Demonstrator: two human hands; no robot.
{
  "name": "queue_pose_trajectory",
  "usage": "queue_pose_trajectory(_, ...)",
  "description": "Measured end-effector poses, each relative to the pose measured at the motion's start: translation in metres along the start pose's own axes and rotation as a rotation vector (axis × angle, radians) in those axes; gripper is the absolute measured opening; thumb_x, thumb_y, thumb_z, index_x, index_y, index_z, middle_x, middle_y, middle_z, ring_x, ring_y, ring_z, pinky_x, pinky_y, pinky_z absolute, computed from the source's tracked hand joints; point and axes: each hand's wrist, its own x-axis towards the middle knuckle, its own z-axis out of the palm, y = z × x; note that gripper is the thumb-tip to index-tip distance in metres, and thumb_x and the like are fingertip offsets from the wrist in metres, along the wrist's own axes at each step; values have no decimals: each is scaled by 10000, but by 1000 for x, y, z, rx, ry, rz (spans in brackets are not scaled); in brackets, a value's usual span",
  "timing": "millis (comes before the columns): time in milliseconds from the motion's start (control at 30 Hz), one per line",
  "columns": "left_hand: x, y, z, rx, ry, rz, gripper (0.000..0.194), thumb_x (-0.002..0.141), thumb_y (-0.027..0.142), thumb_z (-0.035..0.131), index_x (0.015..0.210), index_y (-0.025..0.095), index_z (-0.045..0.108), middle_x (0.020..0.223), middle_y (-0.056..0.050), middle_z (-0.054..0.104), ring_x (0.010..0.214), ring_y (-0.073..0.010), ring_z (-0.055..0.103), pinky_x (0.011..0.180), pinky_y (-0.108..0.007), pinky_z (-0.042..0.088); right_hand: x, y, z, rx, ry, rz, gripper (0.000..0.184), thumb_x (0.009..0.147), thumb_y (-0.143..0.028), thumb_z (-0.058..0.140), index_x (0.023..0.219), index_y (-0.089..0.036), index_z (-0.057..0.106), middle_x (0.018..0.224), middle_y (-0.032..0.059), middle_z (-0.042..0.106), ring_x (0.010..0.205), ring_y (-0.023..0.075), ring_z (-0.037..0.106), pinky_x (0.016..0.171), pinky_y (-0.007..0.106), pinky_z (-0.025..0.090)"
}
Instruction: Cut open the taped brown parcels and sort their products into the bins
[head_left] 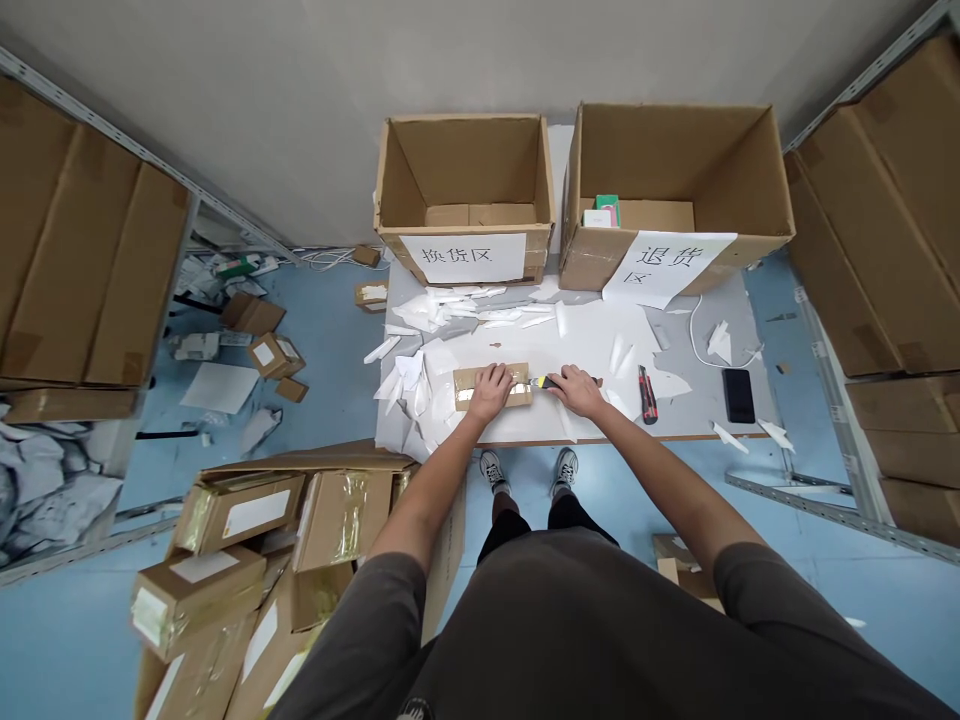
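Note:
A small flat cardboard box (463, 385) with clear tape lies on the table near its front edge. My left hand (490, 390) rests over the box's right half and holds it down, fingers curled on its top. In my right hand (576, 388) is a utility knife (545, 382) with a black and yellow body, its tip at the box's right end. Whether the blade touches the tape is too small to tell. Right of that hand lies a red and black utility knife (647, 394), untouched.
Two large open cartons with paper signs, the left carton (386, 215) and right carton (780, 215), stand at the back. Small boxes (602, 215) sit in the right one. Paper scraps (431, 310) litter the table; a phone (739, 395) lies right. A carton of parcels (330, 520) stands front left.

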Motion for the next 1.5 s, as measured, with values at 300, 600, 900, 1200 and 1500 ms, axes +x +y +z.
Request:
queue_pose_trajectory(300, 1, -6, 12, 28, 161, 90, 388, 1107, 380, 428, 1333, 212, 696, 1506, -175, 635, 1436, -363, 540, 1146, -557, 426, -1, -1, 11, -89, 94, -16, 474, 1128, -481, 382, 1418, -225, 656, 1171, 163, 606, 1048, 316, 488, 840, 372, 345)
queue_pose_trajectory(600, -1, -7, 12, 57, 186, 95, 385, 1111, 375, 427, 1330, 207, 694, 1484, -177, 649, 1413, -354, 553, 1134, -543, 429, 4, -1, 9, -133, 120, -50, 478, 1127, -482, 386, 1409, -213, 663, 1161, 172, 608, 1045, 322, 478, 830, 380, 327)
queue_pose_trajectory(900, 0, -7, 6, 85, 123, 50, 432, 1104, 412, 437, 1421, 220, 658, 1485, -180, 634, 1430, -351, 519, 1155, -522, 397, -16, 5, 5, 1, 42, 11, 428, 1123, -458, 435, 1371, -209, 679, 1172, 158, 634, 1073, 311, 522, 826, 360, 361)
queue_pose_trajectory(1200, 15, -9, -10, 137, 58, 155, 551, 1078, 511, 468, 1522, 206, 584, 1543, -191, 588, 1438, -368, 510, 1181, -534, 376, -22, 2, 1, 119, 65, 44, 402, 1123, -452, 458, 1358, -207, 674, 1179, 140, 654, 1104, 298, 560, 844, 355, 393)
queue_pose_trajectory(1500, 18, -16, 12, 26, 191, 155, 490, 1117, 369, 340, 1448, 158, 632, 1376, -196, 704, 1337, -315, 630, 1244, -579, 394, -2, 6, 4, 76, 64, -74, 395, 1116, -466, 469, 1339, -217, 678, 1182, 145, 634, 1095, 305, 538, 856, 366, 389)
